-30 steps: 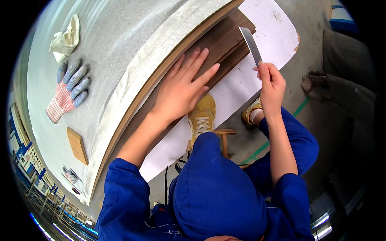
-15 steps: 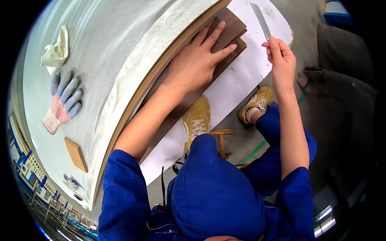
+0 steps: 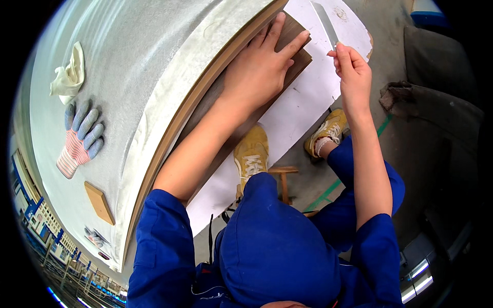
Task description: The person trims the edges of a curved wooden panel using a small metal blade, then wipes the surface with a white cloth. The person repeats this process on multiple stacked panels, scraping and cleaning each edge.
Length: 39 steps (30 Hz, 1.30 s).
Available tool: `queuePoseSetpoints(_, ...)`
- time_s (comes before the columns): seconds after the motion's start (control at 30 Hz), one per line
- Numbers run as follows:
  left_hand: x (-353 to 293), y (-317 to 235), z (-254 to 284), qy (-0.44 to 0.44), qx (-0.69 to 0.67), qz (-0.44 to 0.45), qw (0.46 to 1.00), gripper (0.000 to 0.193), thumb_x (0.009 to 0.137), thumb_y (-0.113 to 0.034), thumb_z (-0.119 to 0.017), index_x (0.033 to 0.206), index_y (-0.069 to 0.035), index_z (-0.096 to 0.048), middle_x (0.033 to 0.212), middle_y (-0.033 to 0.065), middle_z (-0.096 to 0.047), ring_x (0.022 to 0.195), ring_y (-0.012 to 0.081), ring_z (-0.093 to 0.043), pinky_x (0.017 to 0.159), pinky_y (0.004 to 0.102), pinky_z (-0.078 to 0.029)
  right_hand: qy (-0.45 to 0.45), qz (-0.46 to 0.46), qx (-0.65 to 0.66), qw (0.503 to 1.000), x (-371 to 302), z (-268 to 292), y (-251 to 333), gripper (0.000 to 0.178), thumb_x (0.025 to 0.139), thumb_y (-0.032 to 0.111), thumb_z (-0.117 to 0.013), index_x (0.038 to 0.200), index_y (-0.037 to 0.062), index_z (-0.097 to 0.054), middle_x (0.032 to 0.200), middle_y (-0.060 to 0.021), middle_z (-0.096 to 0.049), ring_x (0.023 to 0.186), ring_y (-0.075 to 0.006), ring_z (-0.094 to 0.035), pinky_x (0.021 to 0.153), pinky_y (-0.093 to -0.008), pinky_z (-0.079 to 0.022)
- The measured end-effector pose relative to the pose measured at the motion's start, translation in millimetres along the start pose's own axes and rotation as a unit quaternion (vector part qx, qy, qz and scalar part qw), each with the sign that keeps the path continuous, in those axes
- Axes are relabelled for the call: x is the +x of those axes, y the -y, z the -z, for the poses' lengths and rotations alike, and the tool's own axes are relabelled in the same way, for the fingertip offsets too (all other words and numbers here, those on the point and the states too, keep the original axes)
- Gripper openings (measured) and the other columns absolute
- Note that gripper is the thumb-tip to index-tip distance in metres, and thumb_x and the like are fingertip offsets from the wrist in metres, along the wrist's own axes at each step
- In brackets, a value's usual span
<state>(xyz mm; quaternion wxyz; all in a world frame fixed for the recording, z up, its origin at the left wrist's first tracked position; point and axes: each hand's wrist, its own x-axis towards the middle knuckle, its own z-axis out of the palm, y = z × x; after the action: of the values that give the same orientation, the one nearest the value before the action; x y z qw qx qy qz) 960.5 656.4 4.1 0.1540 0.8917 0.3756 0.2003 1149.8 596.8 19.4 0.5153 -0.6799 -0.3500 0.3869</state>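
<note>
My left hand [image 3: 259, 72] lies on the brown boards [image 3: 297, 50], its fingers stretched out over the upper face. These long boards are stacked and stand under the edge of a pale worktop, partly covered by my arm. To the right, my right hand [image 3: 354, 74] pinches the lower end of a flat metal blade [image 3: 324, 24] between thumb and fingers. The blade points up and away, with a slanted tip, and appears apart from the boards. Beneath it lies a white panel [image 3: 308, 100] with a worn edge.
On the grey worktop [image 3: 128, 66] to the left lie a white cloth [image 3: 69, 77], a striped work glove [image 3: 81, 136] and a small wooden block [image 3: 99, 203]. My yellow shoes [image 3: 252, 151] and a wooden stool [image 3: 284, 179] are below. Dark sheeting [image 3: 436, 113] hangs at the right.
My left hand has shifted slightly, and its outer finger and thumb have drawn in. My right hand, with the blade, has moved a little up and to the left.
</note>
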Motion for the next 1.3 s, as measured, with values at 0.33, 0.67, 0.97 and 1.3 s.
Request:
queuePoseSetpoints(0.33,0,14,10,-0.036,-0.216,-0.008,0.976,0.052,0.097,-0.016,-0.056,0.146,-0.011,-0.042,0.154,0.0177,-0.035,0.142,0.0343,-0.034,0.114,0.0414,-0.032,0.096,0.018,-0.104,0.99,25,5,-11,0.035,0.1,0.032,-0.056,0.081,0.0048,-0.067,0.066,0.0072,-0.044,0.061,-0.0032,-0.036,0.054,-0.022,-0.029)
queuePoseSetpoints(0.67,14,18,7,-0.001,-0.141,-0.06,0.988,0.058,0.098,-0.019,-0.055,0.15,-0.007,-0.033,0.157,0.0161,-0.031,0.143,0.0344,-0.031,0.117,0.0413,-0.029,0.157,0.079,-0.205,0.963,46,7,-13,0.033,0.098,0.032,-0.057,0.081,0.0041,-0.067,0.059,0.0046,-0.039,0.057,-0.006,-0.034,0.053,-0.0257,-0.029)
queuePoseSetpoints(0.97,20,21,-1,0.007,-0.129,-0.057,0.99,0.057,0.099,-0.027,-0.054,0.149,-0.006,-0.036,0.157,0.0129,-0.031,0.144,0.0341,-0.03,0.117,0.0416,-0.028,0.124,0.1,-0.244,0.957,44,-3,3,0.03,0.097,0.028,-0.058,0.085,0.0027,-0.068,0.058,0.0001,-0.046,0.056,-0.0076,-0.039,0.052,-0.0277,-0.033)
queuePoseSetpoints(1.3,19,22,-7,0.008,-0.11,-0.053,0.992,0.057,0.099,-0.029,-0.053,0.149,-0.006,-0.036,0.158,0.0126,-0.03,0.144,0.0344,-0.029,0.117,0.042,-0.028,0.102,0.118,-0.201,0.967,47,-6,-13,0.027,0.095,0.028,-0.062,0.085,0.0034,-0.07,0.059,0.0022,-0.048,0.056,-0.0053,-0.04,0.051,-0.0257,-0.032)
